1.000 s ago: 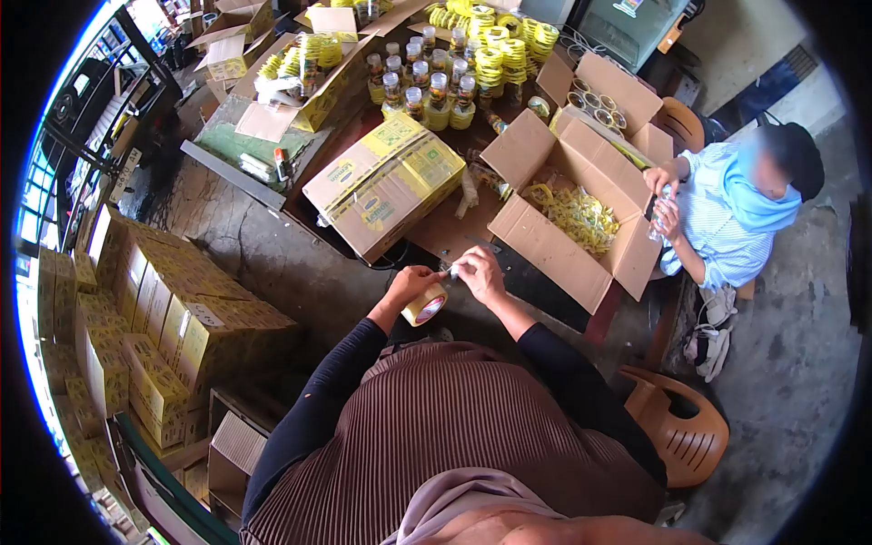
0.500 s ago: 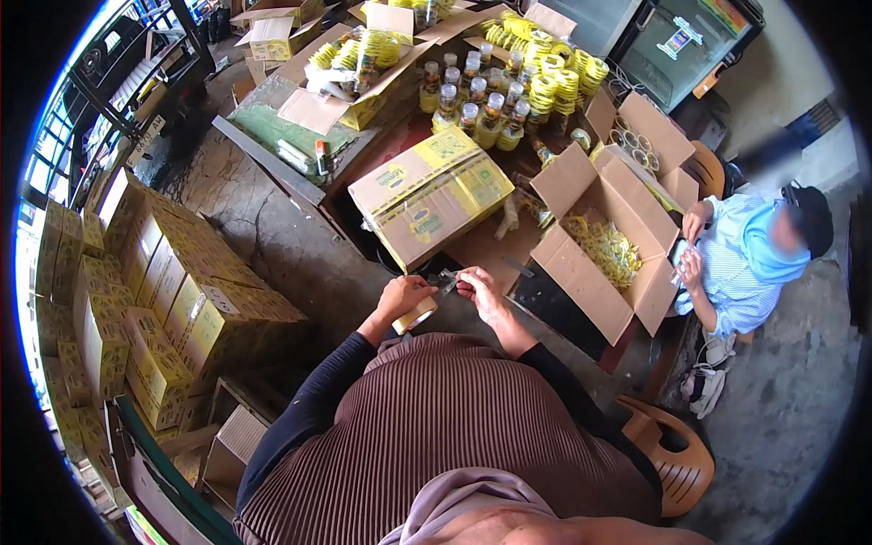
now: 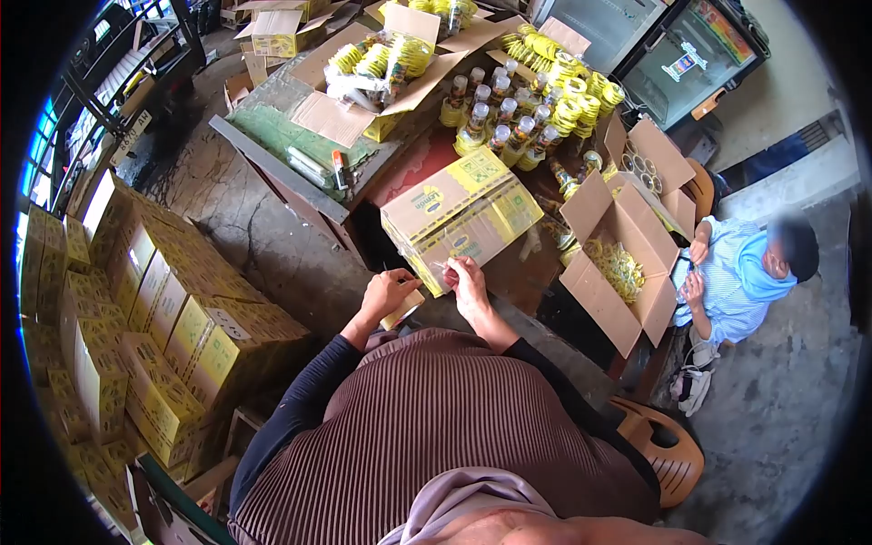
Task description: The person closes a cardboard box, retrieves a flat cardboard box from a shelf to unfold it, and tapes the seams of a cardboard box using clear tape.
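My left hand (image 3: 389,295) is closed at the left, with a roll of tape (image 3: 402,310) at its underside. To its right, my right hand (image 3: 466,280) pinches something thin and clear, probably a piece of tape, against the near side of a closed yellow and brown carton (image 3: 461,214). The carton lies tilted across the table's near edge. A clear strip seems to run between my hands, but it is hard to make out.
An open carton (image 3: 656,238) of yellow items stands right of the closed one. Capped bottles (image 3: 502,111) and yellow bundles (image 3: 576,100) sit behind. A seated co-worker (image 3: 727,272) handles something small at the right. Stacked cartons (image 3: 163,309) rise at the left; an orange chair (image 3: 661,454) is behind right.
My right hand has reached up to the carton's near side. My left hand has moved slightly left with the tape roll. The view has shifted, so the table items appear further right.
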A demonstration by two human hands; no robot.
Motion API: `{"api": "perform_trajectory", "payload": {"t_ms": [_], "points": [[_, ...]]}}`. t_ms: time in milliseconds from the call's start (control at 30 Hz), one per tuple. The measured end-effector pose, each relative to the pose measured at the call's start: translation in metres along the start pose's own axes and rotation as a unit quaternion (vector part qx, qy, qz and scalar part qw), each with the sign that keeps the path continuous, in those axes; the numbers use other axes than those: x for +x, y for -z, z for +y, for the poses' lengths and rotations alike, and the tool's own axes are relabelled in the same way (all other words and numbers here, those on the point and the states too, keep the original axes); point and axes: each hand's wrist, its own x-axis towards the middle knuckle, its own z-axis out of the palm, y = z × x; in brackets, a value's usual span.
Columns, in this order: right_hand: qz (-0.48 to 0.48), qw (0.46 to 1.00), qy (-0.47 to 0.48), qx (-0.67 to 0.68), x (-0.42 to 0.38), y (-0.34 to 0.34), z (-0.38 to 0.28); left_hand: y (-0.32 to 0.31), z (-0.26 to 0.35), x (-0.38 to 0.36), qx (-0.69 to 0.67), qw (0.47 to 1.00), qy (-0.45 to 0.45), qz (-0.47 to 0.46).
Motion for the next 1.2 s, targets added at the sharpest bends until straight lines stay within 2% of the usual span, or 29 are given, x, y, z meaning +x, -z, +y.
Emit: {"api": "perform_trajectory", "payload": {"t_ms": [133,267,533,633,700,767,833,933,1200], "points": [[-0.001,0.999,0.040,-0.010,0.008,-0.017,0.006,0.017,-0.007,0.011,0.010,0.999,-0.043,0.015],[0.013,0.999,0.043,-0.009,0.009,-0.027,0.008,0.034,-0.009,0.024,0.018,0.999,-0.043,-0.022],[0.053,0.996,-0.014,0.069,0.000,-0.036,0.012,0.051,-0.005,0.029,0.070,0.991,-0.101,-0.046],[0.072,0.995,-0.002,0.068,-0.010,-0.040,0.007,0.056,-0.005,0.027,0.102,0.987,-0.119,-0.044],[0.068,0.997,-0.004,0.028,-0.008,-0.032,0.009,0.056,-0.009,0.027,0.110,0.984,-0.130,-0.046],[0.029,0.995,-0.084,-0.034,-0.005,-0.024,0.007,0.056,-0.012,0.026,0.116,0.983,-0.136,-0.048],[0.018,0.993,-0.088,-0.070,-0.006,-0.022,0.003,0.059,-0.009,0.024,0.155,0.974,-0.156,-0.047],[-0.007,0.970,-0.158,-0.184,-0.004,-0.020,0.000,0.060,-0.009,0.021,0.182,0.965,-0.184,-0.046],[-0.016,0.958,-0.189,-0.213,-0.002,-0.011,0.007,0.050,-0.022,0.017,0.182,0.958,-0.220,-0.040]]}}
